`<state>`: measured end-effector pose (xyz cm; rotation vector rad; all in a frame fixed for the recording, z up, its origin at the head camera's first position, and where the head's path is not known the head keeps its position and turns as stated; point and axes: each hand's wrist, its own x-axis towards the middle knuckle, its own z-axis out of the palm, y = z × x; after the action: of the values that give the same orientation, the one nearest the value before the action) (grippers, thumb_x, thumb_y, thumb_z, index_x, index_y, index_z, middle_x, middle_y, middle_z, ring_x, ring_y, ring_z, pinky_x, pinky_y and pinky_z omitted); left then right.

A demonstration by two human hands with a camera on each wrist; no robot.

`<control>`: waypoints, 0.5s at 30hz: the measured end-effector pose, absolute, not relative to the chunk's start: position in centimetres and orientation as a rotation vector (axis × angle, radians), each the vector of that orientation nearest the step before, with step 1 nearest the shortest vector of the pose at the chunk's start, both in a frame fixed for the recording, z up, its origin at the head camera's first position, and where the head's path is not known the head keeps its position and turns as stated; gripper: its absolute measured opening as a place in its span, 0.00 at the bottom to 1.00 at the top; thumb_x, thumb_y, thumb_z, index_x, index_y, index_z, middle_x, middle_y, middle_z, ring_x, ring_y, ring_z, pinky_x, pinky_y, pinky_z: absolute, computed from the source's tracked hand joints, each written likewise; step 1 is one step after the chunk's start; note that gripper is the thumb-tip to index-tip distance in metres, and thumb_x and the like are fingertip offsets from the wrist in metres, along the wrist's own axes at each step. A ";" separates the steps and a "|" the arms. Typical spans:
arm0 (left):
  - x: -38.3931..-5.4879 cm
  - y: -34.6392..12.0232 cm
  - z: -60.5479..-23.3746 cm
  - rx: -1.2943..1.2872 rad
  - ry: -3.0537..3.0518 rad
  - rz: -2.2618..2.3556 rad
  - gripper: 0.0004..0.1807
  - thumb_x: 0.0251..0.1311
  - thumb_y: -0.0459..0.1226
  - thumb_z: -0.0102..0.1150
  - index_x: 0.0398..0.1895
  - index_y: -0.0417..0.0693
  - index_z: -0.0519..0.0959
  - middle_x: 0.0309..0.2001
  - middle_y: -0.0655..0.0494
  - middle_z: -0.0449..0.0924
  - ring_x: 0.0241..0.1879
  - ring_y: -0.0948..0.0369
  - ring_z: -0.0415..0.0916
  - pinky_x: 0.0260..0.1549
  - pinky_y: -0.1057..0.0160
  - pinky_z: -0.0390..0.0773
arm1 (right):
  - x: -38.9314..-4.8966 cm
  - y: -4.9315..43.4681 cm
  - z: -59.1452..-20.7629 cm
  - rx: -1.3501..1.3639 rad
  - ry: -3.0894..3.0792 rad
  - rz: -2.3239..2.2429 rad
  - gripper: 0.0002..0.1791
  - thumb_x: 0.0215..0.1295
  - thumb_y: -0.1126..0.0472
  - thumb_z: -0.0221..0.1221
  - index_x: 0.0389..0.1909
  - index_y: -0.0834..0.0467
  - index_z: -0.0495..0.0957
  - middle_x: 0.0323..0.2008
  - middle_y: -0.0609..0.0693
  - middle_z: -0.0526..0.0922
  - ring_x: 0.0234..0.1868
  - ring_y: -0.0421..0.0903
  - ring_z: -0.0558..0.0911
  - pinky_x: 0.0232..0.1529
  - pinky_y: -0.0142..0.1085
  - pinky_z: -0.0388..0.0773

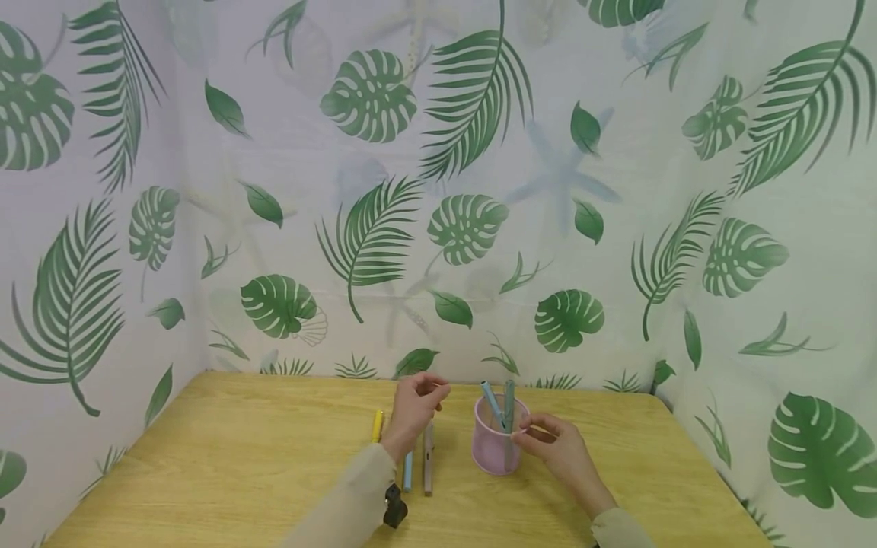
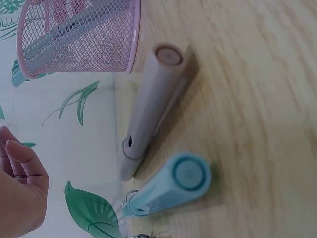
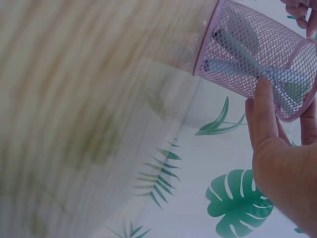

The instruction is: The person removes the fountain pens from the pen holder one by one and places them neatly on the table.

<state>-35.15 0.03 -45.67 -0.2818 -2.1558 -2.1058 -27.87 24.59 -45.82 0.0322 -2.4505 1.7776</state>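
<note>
A pink mesh pen cup stands upright on the table, holding a light blue pen and a grey-green pen. My right hand grips the cup's right side by the rim, its thumb against the mesh in the right wrist view. To the left, my left hand hovers above the loose pens with fingers loosely bent and nothing between them. Under it lie a taupe pen, a second light blue pen and a yellow pen, partly covered by the hand.
The wood-grain table ends at a white curtain printed with green leaves, which encloses the back and both sides. A black camera mount sits on the left wrist.
</note>
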 end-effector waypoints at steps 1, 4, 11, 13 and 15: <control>-35.1 0.1 -45.6 -0.283 -2.157 -2.108 0.10 0.63 0.37 0.64 0.43 0.39 0.82 0.32 0.52 0.81 0.26 0.64 0.74 0.27 0.69 0.74 | -27.9 24.6 -45.8 0.034 -2.448 1.781 0.18 0.60 0.58 0.68 0.47 0.65 0.79 0.61 0.62 0.76 0.60 0.59 0.78 0.55 0.45 0.80; -35.1 0.2 -45.5 -0.270 -2.149 -2.123 0.10 0.63 0.36 0.64 0.43 0.39 0.82 0.31 0.52 0.81 0.25 0.64 0.73 0.25 0.70 0.73 | -27.9 24.6 -45.9 0.040 -2.450 1.770 0.19 0.60 0.58 0.69 0.47 0.65 0.79 0.60 0.62 0.77 0.59 0.60 0.79 0.55 0.45 0.80; -35.1 0.2 -45.2 -0.261 -2.111 -2.190 0.12 0.63 0.33 0.63 0.46 0.33 0.81 0.33 0.43 0.81 0.24 0.63 0.72 0.22 0.71 0.71 | -28.1 24.7 -46.1 0.042 -2.467 1.754 0.20 0.59 0.57 0.69 0.47 0.65 0.79 0.59 0.61 0.78 0.59 0.59 0.79 0.54 0.44 0.80; -35.0 0.3 -45.0 -0.273 -2.100 -2.214 0.12 0.63 0.32 0.62 0.45 0.33 0.81 0.33 0.43 0.81 0.25 0.62 0.73 0.23 0.70 0.73 | -28.1 24.7 -46.1 0.037 -2.472 1.747 0.20 0.59 0.56 0.69 0.47 0.64 0.79 0.59 0.60 0.78 0.59 0.59 0.79 0.54 0.44 0.80; -35.0 0.4 -45.0 -0.288 -2.093 -2.230 0.11 0.63 0.32 0.62 0.45 0.33 0.81 0.32 0.44 0.81 0.26 0.62 0.75 0.24 0.69 0.75 | -28.2 24.7 -46.1 0.036 -2.478 1.738 0.19 0.60 0.56 0.69 0.46 0.64 0.80 0.59 0.60 0.78 0.58 0.59 0.79 0.54 0.44 0.80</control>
<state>-35.03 0.36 -44.97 -0.2875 -2.0930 -2.2296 -28.16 24.72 -46.09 0.0358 -2.4782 1.7384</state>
